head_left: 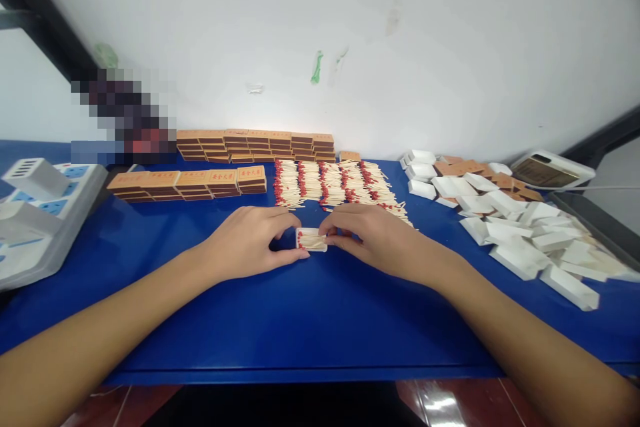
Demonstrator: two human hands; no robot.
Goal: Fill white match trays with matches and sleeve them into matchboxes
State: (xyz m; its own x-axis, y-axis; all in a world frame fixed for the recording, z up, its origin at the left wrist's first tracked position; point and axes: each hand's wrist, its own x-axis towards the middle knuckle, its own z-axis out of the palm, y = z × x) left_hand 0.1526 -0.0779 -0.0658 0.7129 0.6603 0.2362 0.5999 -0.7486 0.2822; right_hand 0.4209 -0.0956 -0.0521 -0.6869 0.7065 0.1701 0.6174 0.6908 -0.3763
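A small white matchbox tray (pixel 316 251) lies on the blue table in front of me, holding red-tipped matches (pixel 310 240) with their heads to the left. My left hand (pixel 250 240) grips the tray's left end between thumb and fingers. At the right end, my right hand (pixel 367 235) is closed in a pinch on the matches' plain ends. Just beyond both hands, loose matches (pixel 335 181) lie in several rows, heads mostly leftward.
Closed matchboxes stand in a front row (pixel 187 183) and a back stack (pixel 255 145) along the wall. White trays (pixel 515 257) and orange sleeves (pixel 467 168) are heaped right, near a phone (pixel 553 169). A power strip (pixel 55 213) sits left.
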